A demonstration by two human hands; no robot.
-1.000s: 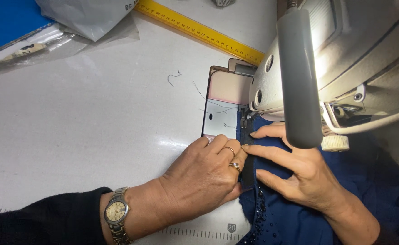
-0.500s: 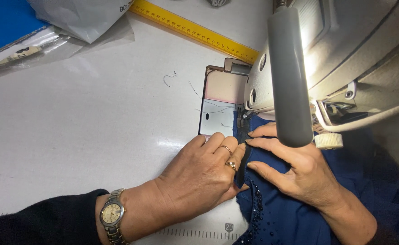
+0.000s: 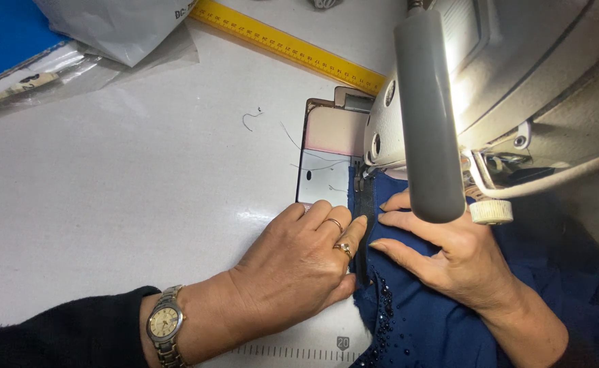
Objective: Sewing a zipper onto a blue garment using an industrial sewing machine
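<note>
A dark blue fabric (image 3: 422,320) with small beads lies under the head of a white sewing machine (image 3: 517,88). A black zipper strip (image 3: 364,204) runs along the fabric's left edge toward the needle area. My left hand (image 3: 299,262), with rings and a wristwatch, lies flat on the table and presses the zipper edge with its fingertips. My right hand (image 3: 449,259) rests flat on the fabric just right of the zipper, fingers spread and pointing left. Neither hand grips anything; both press down.
A grey lamp arm (image 3: 425,116) hangs in front of the machine. The metal needle plate (image 3: 323,174) sits in the white table (image 3: 129,197). A yellow ruler (image 3: 292,44) lies at the back, with plastic bags (image 3: 108,27) and a blue sheet (image 3: 3,34) at far left.
Both hands have stayed on the fabric and zipper, shifting only slightly. The view has drifted a little.
</note>
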